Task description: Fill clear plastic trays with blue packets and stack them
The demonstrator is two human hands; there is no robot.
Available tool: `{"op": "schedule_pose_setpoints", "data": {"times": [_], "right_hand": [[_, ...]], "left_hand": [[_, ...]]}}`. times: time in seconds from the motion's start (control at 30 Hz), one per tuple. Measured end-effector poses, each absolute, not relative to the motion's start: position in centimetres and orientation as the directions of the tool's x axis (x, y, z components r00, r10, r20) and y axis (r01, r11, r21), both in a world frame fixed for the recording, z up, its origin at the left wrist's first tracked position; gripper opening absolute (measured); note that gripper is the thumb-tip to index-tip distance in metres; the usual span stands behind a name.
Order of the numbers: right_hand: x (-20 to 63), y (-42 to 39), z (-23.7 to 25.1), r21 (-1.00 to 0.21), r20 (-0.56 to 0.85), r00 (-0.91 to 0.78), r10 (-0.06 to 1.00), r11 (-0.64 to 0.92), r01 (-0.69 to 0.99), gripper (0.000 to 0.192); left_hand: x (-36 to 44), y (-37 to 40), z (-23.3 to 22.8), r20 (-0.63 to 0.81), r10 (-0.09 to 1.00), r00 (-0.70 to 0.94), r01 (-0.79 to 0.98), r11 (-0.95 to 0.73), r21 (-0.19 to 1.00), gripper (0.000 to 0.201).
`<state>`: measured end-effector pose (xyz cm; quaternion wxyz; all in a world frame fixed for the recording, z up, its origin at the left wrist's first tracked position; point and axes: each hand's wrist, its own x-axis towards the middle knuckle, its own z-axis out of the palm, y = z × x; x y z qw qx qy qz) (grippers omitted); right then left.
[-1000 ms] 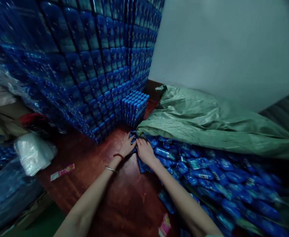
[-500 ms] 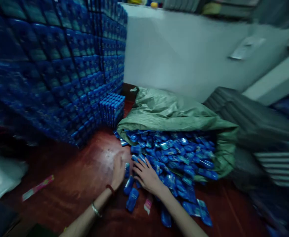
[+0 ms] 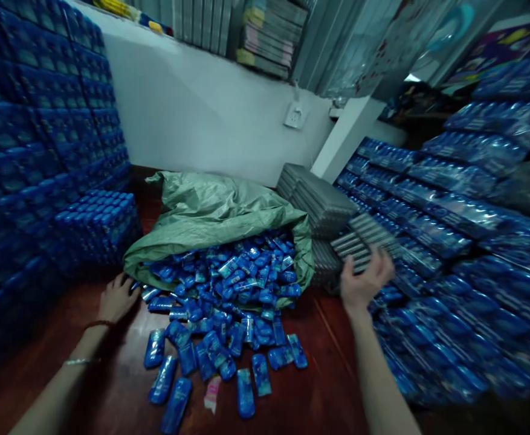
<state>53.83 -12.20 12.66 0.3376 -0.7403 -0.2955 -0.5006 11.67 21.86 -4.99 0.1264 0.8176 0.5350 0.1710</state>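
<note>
A green woven sack (image 3: 210,208) lies open on the red-brown floor (image 3: 319,386), spilling several small blue packets (image 3: 228,284) toward me. My left hand (image 3: 116,297) rests on the floor at the sack's left edge, fingers loosely curled, touching the nearest packets and holding nothing. My right hand (image 3: 364,281) hovers in the air to the right of the sack, fingers spread and empty, just in front of a stack of grey ribbed trays (image 3: 323,205). Loose packets (image 3: 246,393) lie scattered between my arms.
Tall walls of stacked blue packs stand on the left (image 3: 33,151) and slope down on the right (image 3: 455,241). A white wall (image 3: 201,115) with a socket (image 3: 295,115) is behind the sack. A pink wrapper (image 3: 212,394) lies among the loose packets.
My view has swung right. Both hands left the packet pile: the left slid to the sack's left edge, the right rose and moved right toward the grey trays. More packets lie spread on the floor.
</note>
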Motion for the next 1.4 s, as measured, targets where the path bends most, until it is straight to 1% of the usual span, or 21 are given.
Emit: {"op": "schedule_pose_setpoints", "data": {"times": [0.03, 0.1, 0.17, 0.23, 0.3, 0.4, 0.5, 0.57, 0.63, 0.7, 0.73, 0.77, 0.83, 0.9, 0.97, 1.03, 1.17, 1.3, 1.33, 1.37, 1.4], "right_hand": [[56.4, -13.1, 14.2, -0.219, 0.941, 0.335, 0.054, -0.657, 0.721, 0.058], [60.5, -14.4, 16.9, -0.243, 0.911, 0.409, 0.056, -0.728, 0.641, 0.067], [63.2, -15.1, 18.8, -0.285, 0.819, 0.556, 0.138, -0.743, 0.605, 0.052], [64.6, -15.2, 19.8, -0.34, 0.727, 0.661, 0.186, -0.739, 0.582, 0.035], [65.1, -15.1, 20.1, -0.378, 0.693, 0.698, 0.181, -0.733, 0.566, 0.026], [65.0, -15.1, 19.7, -0.398, 0.705, 0.694, 0.146, -0.728, 0.558, 0.025], [63.6, -15.8, 19.3, -0.408, 0.739, 0.665, 0.11, -0.712, 0.572, 0.028], [61.6, -16.2, 19.2, -0.347, 0.813, 0.566, 0.14, -0.664, 0.663, 0.028], [58.6, -16.1, 18.5, -0.212, 0.89, 0.397, 0.224, -0.566, 0.796, 0.025], [54.7, -15.2, 16.8, -0.101, 0.907, 0.27, 0.323, -0.457, 0.884, 0.019], [52.6, -14.4, 15.4, -0.084, 0.899, 0.246, 0.361, -0.41, 0.908, 0.015], [50.6, -13.6, 13.7, -0.091, 0.889, 0.237, 0.392, -0.355, 0.931, 0.012], [47.0, -11.7, 9.4, -0.136, 0.872, 0.227, 0.434, -0.229, 0.964, 0.01], [44.7, -10.3, 4.9, -0.179, 0.846, 0.207, 0.491, -0.105, 0.978, 0.014], [43.8, -9.6, 1.3, -0.207, 0.823, 0.193, 0.534, -0.035, 0.978, 0.019], [43.8, -9.5, -0.6, -0.215, 0.818, 0.188, 0.543, -0.015, 0.977, 0.021], [42.6, -10.9, -0.4, -0.2, 0.794, 0.144, 0.591, 0.03, 0.979, 0.022], [39.4, -13.3, 0.6, -0.118, 0.675, -0.071, 0.734, 0.202, 0.972, 0.03], [39.0, -14.0, 0.7, -0.098, 0.679, -0.061, 0.732, 0.172, 0.98, 0.034], [39.1, -14.6, 0.7, -0.096, 0.714, 0.021, 0.7, 0.069, 0.993, 0.039], [39.6, -15.3, 0.6, -0.137, 0.762, 0.171, 0.625, -0.103, 0.985, 0.043]], "left_hand": [[11.6, 20.8, -5.2, 0.137, 0.92, 0.367, 0.844, -0.391, 0.368, 0.044], [11.7, 18.5, -5.6, 0.12, 0.929, 0.349, 0.866, -0.369, 0.337, 0.048], [12.0, 16.3, -6.0, 0.12, 0.939, 0.323, 0.874, -0.345, 0.343, 0.05], [12.5, 14.4, -6.4, 0.101, 0.946, 0.307, 0.868, -0.322, 0.377, 0.052], [12.9, 12.7, -6.6, 0.065, 0.942, 0.329, 0.831, -0.322, 0.454, 0.053], [13.3, 10.5, -6.3, 0.067, 0.942, 0.329, 0.742, -0.302, 0.599, 0.057], [13.2, 8.3, -4.7, 0.205, 0.953, 0.225, 0.611, -0.302, 0.732, 0.057], [13.4, 6.7, -3.1, 0.278, 0.941, 0.193, 0.45, -0.337, 0.827, 0.052], [14.3, 4.8, -1.5, 0.235, 0.949, 0.21, 0.256, -0.285, 0.924, 0.049], [16.4, 2.7, -0.4, 0.063, 0.951, 0.302, 0.055, -0.083, 0.995, 0.051], [17.8, 1.6, -0.1, -0.053, 0.921, 0.386, -0.034, 0.071, 0.997, 0.055], [19.4, 0.4, 0.0, -0.144, 0.857, 0.495, -0.123, 0.233, 0.965, 0.058], [22.6, -1.8, -0.3, -0.284, 0.699, 0.656, -0.203, 0.526, 0.826, 0.065], [25.1, -3.7, -0.8, -0.34, 0.597, 0.727, -0.199, 0.656, 0.728, 0.066], [26.3, -4.9, -1.0, -0.342, 0.547, 0.764, -0.194, 0.701, 0.686, 0.065], [26.5, -5.2, -1.0, -0.323, 0.536, 0.78, -0.209, 0.709, 0.673, 0.065], [26.6, -3.9, -0.1, -0.279, 0.586, 0.761, -0.295, 0.695, 0.656, 0.062], [27.7, -2.7, 0.9, -0.266, 0.603, 0.752, -0.368, 0.719, 0.59, 0.051], [27.8, -2.6, 1.0, -0.286, 0.62, 0.73, -0.382, 0.718, 0.581, 0.051], [27.9, -2.6, 1.2, -0.305, 0.636, 0.709, -0.393, 0.715, 0.578, 0.051], [27.7, -2.6, 1.2, -0.316, 0.646, 0.695, -0.398, 0.711, 0.58, 0.053]]}}
